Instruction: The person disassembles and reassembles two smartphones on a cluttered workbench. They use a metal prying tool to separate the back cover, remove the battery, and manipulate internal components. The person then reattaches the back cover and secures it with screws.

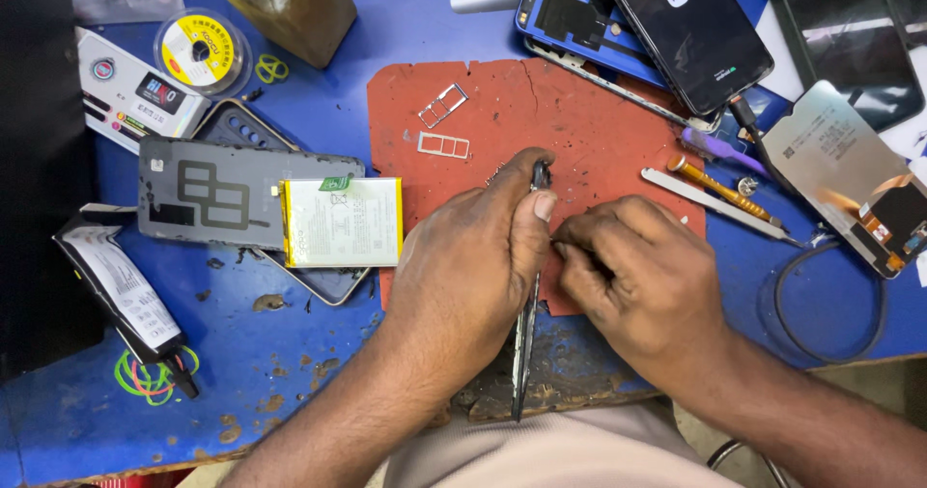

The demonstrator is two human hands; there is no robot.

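Note:
My left hand (473, 256) grips a pair of slim metal tweezers (524, 353), thumb pressed near their upper end, over a worn red mat (579, 121). The tweezers run down past the bench edge. My right hand (632, 276) is closed beside it, fingertips pinched together against the tweezers' upper part; whatever it pinches is too small to see. Two small metal card trays (443, 106) lie on the mat above my left hand. A flat white phone battery (344, 223) rests to the left on a grey phone back cover (208, 194).
A phone with a dark screen (695, 29) and a plugged-in cable (821, 295) lies at the back right, next to a display panel (850, 174). A screwdriver with an orange handle (719, 189), a glue tube (126, 300), a wire spool (200, 51) and green rubber bands (145, 377) lie around.

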